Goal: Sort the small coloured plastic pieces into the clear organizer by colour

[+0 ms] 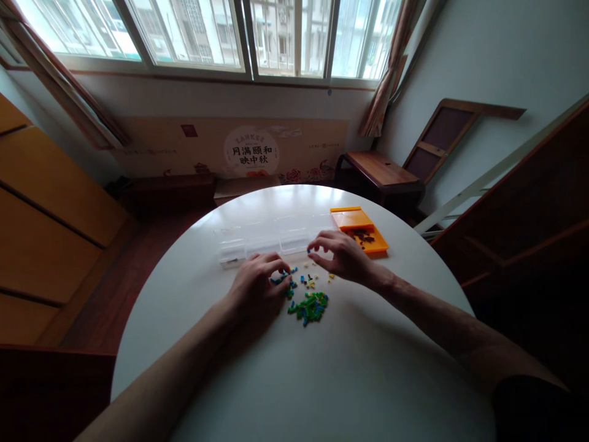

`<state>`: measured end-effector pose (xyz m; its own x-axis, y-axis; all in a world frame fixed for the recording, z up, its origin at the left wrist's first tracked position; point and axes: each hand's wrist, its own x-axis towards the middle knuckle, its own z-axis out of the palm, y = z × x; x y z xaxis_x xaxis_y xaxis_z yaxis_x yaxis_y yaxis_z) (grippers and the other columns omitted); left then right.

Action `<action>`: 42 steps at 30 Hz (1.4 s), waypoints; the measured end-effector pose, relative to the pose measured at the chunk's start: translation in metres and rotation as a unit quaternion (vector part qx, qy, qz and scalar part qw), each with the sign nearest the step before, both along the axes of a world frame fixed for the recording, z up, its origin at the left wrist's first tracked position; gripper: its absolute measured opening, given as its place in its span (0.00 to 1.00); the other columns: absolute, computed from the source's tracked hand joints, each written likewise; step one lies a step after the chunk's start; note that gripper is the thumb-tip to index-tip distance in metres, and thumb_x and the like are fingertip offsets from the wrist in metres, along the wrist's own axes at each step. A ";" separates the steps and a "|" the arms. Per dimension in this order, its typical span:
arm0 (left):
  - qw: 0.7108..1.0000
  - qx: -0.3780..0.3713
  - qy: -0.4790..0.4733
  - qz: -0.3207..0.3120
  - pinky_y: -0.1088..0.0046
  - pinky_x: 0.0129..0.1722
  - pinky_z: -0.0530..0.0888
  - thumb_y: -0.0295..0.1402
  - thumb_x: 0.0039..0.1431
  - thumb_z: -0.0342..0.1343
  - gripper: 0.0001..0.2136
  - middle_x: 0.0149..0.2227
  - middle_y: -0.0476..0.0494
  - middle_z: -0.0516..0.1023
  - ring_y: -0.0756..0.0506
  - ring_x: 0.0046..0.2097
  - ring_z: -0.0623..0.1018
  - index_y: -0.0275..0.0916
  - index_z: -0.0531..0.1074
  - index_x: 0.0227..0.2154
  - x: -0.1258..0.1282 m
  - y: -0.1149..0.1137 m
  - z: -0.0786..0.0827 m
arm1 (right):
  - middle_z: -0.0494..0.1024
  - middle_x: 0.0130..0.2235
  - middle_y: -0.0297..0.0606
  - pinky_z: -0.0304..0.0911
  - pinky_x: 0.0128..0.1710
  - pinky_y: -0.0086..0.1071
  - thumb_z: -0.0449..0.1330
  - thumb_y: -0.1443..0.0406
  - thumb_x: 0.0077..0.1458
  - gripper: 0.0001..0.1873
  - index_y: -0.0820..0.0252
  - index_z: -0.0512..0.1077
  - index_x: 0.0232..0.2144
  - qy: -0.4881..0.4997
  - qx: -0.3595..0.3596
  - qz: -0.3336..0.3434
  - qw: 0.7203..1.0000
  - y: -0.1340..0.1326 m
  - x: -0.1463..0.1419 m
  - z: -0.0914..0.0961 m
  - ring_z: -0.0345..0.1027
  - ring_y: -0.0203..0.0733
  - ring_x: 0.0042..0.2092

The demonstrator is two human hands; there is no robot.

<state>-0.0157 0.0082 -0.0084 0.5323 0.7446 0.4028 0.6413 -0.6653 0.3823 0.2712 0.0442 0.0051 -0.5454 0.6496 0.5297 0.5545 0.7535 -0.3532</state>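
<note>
Blue piece (308,250) in pinching grip of right hand (343,253), just below frame centre; under curled left hand (260,279), blue and green bricks (291,287), cannot tell whether grasped; mostly green pile (310,307) lower down on white surface (359,368), orange box (352,218) right of centre

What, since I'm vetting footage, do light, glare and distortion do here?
Head view: the windows backlight the scene, the lower corners falling dark; head view: glare whitens the table at its far edge, a soft shadow lying near the left hand; head view: stretched edges suggest wide-angle distortion, and the green pieces look soft.
</note>
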 end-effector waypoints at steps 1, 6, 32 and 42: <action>1.000 0.000 0.000 0.000 0.64 0.47 0.73 0.38 0.69 0.62 0.07 0.42 0.47 0.85 0.45 0.39 0.81 0.45 0.83 0.39 0.000 0.000 0.000 | 0.81 0.41 0.38 0.67 0.47 0.38 0.66 0.62 0.71 0.05 0.56 0.81 0.45 0.018 0.002 -0.033 0.999 0.007 0.007 0.002 0.74 0.42 0.39; 1.000 0.010 0.003 0.005 0.63 0.47 0.74 0.38 0.69 0.62 0.07 0.42 0.46 0.85 0.44 0.38 0.81 0.45 0.83 0.39 0.001 0.001 -0.002 | 0.81 0.41 0.39 0.69 0.49 0.41 0.66 0.64 0.70 0.06 0.56 0.81 0.47 0.017 0.009 -0.091 0.996 0.031 0.033 0.001 0.74 0.44 0.39; 1.000 0.013 0.009 -0.014 0.64 0.47 0.73 0.36 0.72 0.60 0.06 0.43 0.46 0.85 0.44 0.41 0.82 0.45 0.82 0.41 0.001 0.003 -0.005 | 0.83 0.45 0.40 0.71 0.48 0.38 0.63 0.63 0.74 0.06 0.55 0.80 0.43 0.014 -0.056 0.084 0.995 -0.013 0.022 -0.011 0.77 0.43 0.43; 1.000 0.022 0.009 -0.014 0.64 0.47 0.73 0.38 0.72 0.60 0.08 0.42 0.46 0.85 0.45 0.39 0.81 0.45 0.83 0.40 0.003 0.004 -0.005 | 0.82 0.40 0.40 0.71 0.48 0.44 0.65 0.59 0.72 0.10 0.56 0.79 0.38 0.030 -0.024 -0.070 0.997 0.012 0.100 -0.001 0.76 0.47 0.40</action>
